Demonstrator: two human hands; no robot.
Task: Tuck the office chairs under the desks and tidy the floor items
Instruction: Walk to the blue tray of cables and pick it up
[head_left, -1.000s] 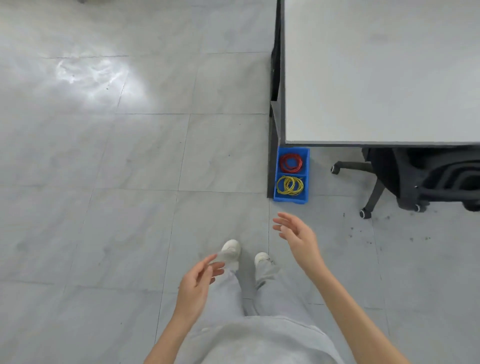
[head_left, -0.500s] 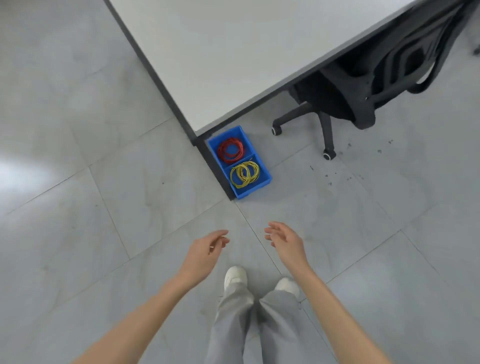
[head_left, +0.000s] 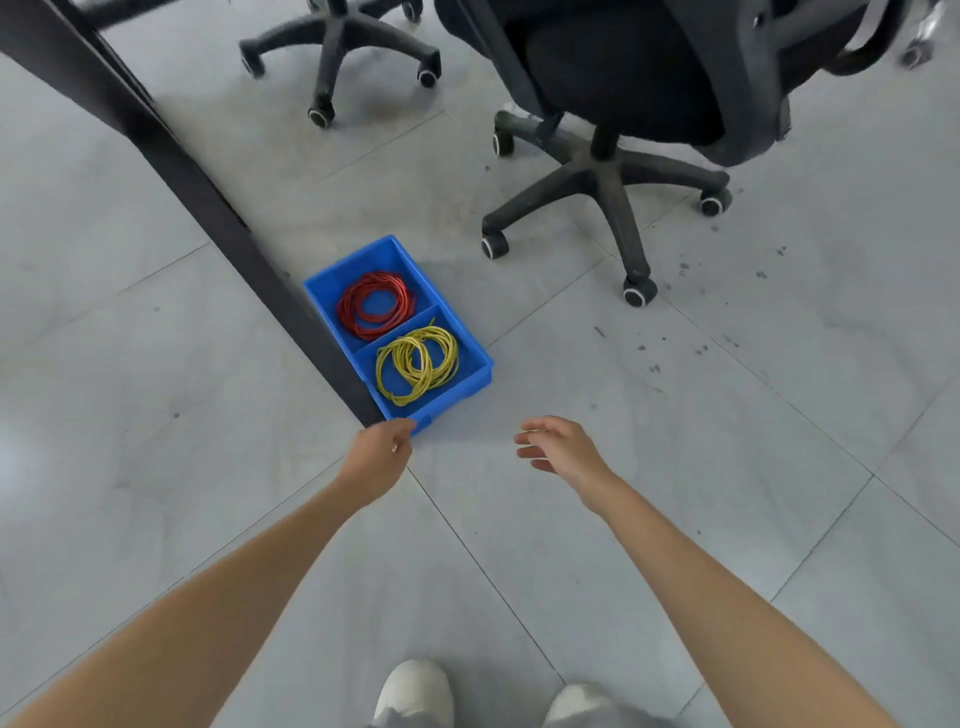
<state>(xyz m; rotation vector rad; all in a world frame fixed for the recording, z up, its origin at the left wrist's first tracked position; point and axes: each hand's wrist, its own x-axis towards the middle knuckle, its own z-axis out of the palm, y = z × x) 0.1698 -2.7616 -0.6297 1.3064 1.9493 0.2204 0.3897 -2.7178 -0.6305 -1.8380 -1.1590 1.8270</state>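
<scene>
A blue tray (head_left: 470, 349) is set against a dark desk leg (head_left: 208, 208); two chairs (head_left: 649, 78) stand behind. Left hand (head_left: 376, 457) touches its corner, finger state unclear; right hand (head_left: 563, 449) hovers, fingers loosely spread.

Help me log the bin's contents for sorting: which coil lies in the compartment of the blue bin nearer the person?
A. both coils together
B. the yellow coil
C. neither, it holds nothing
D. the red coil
B: the yellow coil fills the blue bin's near compartment, while the red coil lies beyond the divider.
</scene>
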